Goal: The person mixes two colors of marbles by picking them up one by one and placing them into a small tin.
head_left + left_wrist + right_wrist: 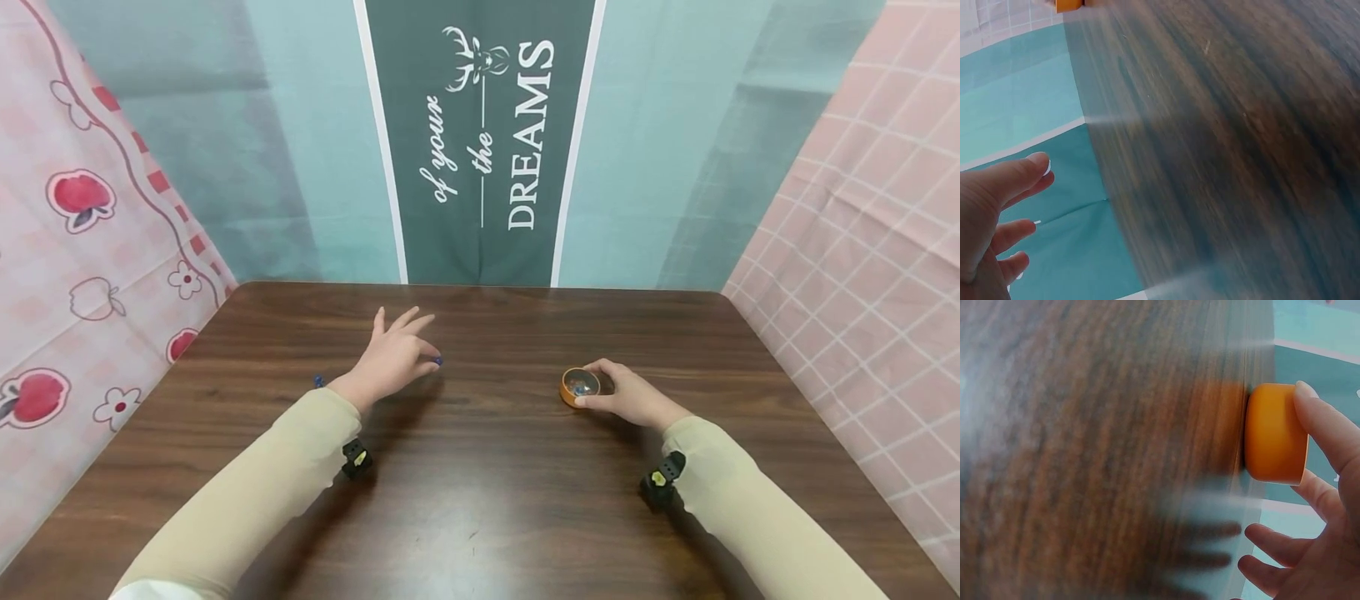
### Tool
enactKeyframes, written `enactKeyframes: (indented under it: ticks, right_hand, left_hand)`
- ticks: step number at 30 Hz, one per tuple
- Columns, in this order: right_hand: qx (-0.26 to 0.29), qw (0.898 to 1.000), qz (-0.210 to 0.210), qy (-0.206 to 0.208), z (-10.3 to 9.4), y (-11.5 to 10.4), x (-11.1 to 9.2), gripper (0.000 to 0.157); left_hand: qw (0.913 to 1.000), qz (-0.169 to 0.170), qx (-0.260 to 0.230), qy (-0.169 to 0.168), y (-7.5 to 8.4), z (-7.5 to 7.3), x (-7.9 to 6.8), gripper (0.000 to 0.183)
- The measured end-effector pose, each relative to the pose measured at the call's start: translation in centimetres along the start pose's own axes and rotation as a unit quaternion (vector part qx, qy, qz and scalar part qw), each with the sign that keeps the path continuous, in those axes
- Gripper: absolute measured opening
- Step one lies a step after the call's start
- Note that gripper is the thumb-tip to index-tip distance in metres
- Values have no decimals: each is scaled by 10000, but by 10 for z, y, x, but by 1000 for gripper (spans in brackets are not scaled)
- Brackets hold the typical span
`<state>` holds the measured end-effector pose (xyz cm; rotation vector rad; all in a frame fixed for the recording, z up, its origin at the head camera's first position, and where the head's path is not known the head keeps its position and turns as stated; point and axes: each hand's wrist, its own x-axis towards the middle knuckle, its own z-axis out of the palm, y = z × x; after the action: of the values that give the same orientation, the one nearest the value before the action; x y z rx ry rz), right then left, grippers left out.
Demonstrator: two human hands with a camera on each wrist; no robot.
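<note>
My left hand (390,358) is held over the table left of the middle, its thumb and forefinger pinching a small dark blue piece (438,361); the other fingers are spread. In the left wrist view, the thumb and fingertips hide that piece. To the right, my right hand (630,396) grips a small round orange bowl (566,396) between thumb and forefinger at its rim. The bowl stands upright on the table, with a shiny interior and small bluish bits showing inside. In the right wrist view, the smooth side of the bowl (1275,434) faces the camera, other fingers spread beside it.
Another small blue piece (318,381) lies on the dark wood-grain table (480,467), just beyond the left wrist. A teal curtain with lettering (480,167) hangs at the back edge. Patterned pink cloths flank both sides. Each wrist wears a black camera.
</note>
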<state>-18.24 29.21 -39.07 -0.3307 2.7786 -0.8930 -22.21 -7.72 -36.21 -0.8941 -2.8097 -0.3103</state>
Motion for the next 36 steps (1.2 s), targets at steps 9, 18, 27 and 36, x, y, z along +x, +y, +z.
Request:
enactKeyframes:
  ticks: [9, 18, 27, 36]
  right_hand:
    - [-34, 10000, 20, -6, 1, -1, 1, 64]
    - [-32, 10000, 48, 12, 2, -1, 1, 62]
    - [-52, 9999, 96, 6, -1, -2, -1, 63]
    - [-75, 10000, 29, 50, 1, -1, 1, 63]
  left_hand:
    - [9999, 77, -68, -60, 10, 1, 6, 12]
    - [9998, 141, -57, -159, 23, 2, 14, 14]
    - [9997, 125, -44, -186, 26, 7, 19, 15]
    - [9998, 115, -65, -175, 29, 12, 22, 13]
